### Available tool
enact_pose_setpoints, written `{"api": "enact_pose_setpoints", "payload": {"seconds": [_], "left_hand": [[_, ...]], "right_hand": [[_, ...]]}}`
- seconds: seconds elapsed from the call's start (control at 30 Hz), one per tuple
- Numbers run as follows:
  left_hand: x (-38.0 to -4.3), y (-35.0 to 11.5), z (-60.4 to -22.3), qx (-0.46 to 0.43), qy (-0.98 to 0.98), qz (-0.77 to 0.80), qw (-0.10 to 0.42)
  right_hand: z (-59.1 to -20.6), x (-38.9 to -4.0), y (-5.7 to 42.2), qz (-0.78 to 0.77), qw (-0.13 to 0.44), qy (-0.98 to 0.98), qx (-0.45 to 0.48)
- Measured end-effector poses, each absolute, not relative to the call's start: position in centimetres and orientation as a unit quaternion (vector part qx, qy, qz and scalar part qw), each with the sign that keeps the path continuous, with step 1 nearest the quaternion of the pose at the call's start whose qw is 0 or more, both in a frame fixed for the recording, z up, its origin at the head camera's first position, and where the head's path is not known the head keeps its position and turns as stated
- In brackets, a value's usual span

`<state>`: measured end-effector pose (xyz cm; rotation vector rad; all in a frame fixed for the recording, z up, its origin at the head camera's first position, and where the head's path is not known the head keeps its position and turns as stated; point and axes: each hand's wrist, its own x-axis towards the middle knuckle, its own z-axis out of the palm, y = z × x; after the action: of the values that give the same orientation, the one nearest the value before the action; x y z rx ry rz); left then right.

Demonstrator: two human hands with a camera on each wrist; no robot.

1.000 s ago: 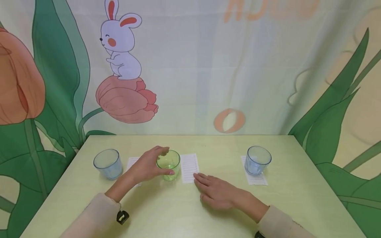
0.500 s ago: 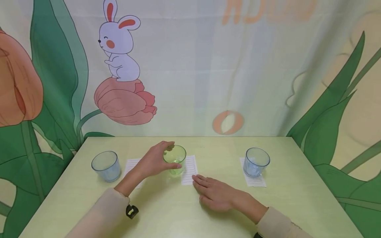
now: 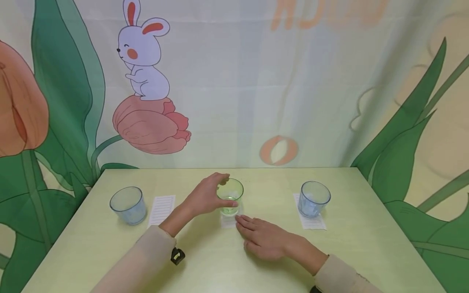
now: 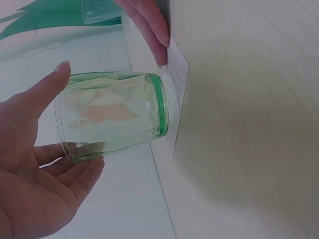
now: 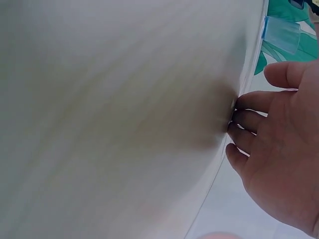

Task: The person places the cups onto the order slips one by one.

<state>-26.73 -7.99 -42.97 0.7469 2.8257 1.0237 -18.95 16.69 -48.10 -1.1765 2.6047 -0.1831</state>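
Note:
With thumb and fingers on opposite sides of the rim, my left hand grips a clear green tumbler. The tumbler is upright over the middle slip of lined paper. In the left wrist view its darker green base is right at the paper; I cannot tell whether they touch. My right hand lies palm down, fingers extended, with its fingertips at the near right corner of that slip. The right wrist view shows these fingertips against the tabletop.
A blue tumbler stands on the table's left side, beside another lined slip. On the right, a second blue tumbler stands on a third slip. A printed curtain hangs behind the pale yellow-green table.
My left hand has carried the green tumbler rightward, from beside the middle slip to over it. The left slip shows more fully. My right hand has stayed in place.

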Motion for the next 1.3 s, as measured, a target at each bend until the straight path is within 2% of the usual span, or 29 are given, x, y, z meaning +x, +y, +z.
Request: {"api": "enact_pose_setpoints", "payload": {"seconds": [1.3], "left_hand": [[-27.0,-7.2,-44.6,0.216,0.908,0.356,0.039]], "right_hand": [[-47.5,-18.4,16.4,-0.090,0.126,0.908,-0.390]]}}
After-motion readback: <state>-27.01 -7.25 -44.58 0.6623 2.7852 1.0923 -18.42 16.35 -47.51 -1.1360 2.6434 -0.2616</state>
